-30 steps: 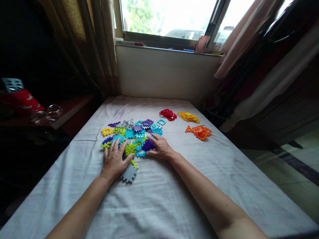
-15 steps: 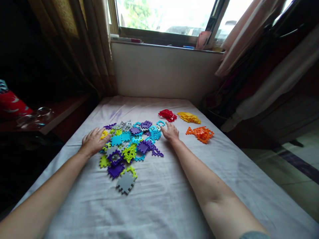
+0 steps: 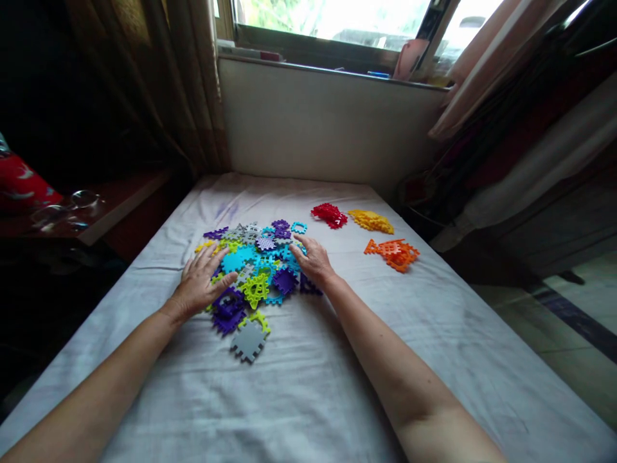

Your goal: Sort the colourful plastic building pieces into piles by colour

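A mixed heap of plastic interlocking tiles in blue, purple, lime and grey lies on the pale sheet, with a light blue tile (image 3: 237, 258) near its middle. My left hand (image 3: 198, 281) rests along the heap's left side, fingers spread and nothing gripped. At the right side is my right hand (image 3: 313, 258), fingers stretched over the blue tiles and touching the edge. A purple triangular tile (image 3: 310, 285) is partly under that wrist. Closest to me lies a grey square tile (image 3: 249, 341) overlapping a lime one. Yellow tiles (image 3: 207, 246) show just beyond my left fingers.
Sorted piles of red tiles (image 3: 330, 215), yellow tiles (image 3: 371, 220) and orange tiles (image 3: 394, 253) lie to the right on the sheet (image 3: 299, 386). A dark side table (image 3: 110, 212) with glasses (image 3: 85, 199) stands left. Clothes hang at the right.
Both hands have moved inward over the heap, the left one rightward and the right one slightly leftward. Tiles at the heap's right edge have been pushed closer together. The view has tilted down slightly.
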`<state>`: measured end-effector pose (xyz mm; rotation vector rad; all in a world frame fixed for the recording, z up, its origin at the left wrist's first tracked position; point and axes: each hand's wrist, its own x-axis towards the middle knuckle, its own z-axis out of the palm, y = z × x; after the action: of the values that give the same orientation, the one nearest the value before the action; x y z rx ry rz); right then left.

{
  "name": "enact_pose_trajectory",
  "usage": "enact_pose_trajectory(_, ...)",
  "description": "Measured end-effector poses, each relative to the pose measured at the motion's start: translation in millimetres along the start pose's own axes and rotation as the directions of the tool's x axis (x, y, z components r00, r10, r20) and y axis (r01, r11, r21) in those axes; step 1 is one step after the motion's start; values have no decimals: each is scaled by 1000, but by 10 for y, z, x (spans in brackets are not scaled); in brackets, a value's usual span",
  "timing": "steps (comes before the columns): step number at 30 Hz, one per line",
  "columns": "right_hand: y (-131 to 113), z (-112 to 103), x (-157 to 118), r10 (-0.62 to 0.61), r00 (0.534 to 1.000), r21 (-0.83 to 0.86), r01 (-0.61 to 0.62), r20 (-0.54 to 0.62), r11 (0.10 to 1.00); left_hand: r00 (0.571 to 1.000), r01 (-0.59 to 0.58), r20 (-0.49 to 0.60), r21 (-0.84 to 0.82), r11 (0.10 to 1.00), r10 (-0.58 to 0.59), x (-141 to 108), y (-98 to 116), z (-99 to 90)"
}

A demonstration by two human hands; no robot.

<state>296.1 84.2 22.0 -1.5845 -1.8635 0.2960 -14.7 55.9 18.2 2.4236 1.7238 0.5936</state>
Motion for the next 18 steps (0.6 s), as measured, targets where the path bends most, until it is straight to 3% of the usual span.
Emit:
enact_pose_trajectory(4,45,-234,-395,-69,996,-4,69,-57,998,962,-251,123,38,967,244,-475,326,-63)
enact_pose_trajectory(6,-8,-265,-627,-141,989,-27,140,-44,990,935,-318,179,44,947,306,-626,483,-62)
enact_pose_trajectory(9,-159,-211,-914,-238,971,-91,237,-8,967,950,-281,162,65,957,268,-674,632,-38)
enact_pose_trajectory(13,-306,-90,-1054,-245,970,-185,242,10,952,989,-151,16,94,984,150,-613,697,3)
enact_pose_trajectory(18,-278,-49,-1019,-276,959,-184,262,-56,947,973,-214,-76,74,974,219,-751,746,65)
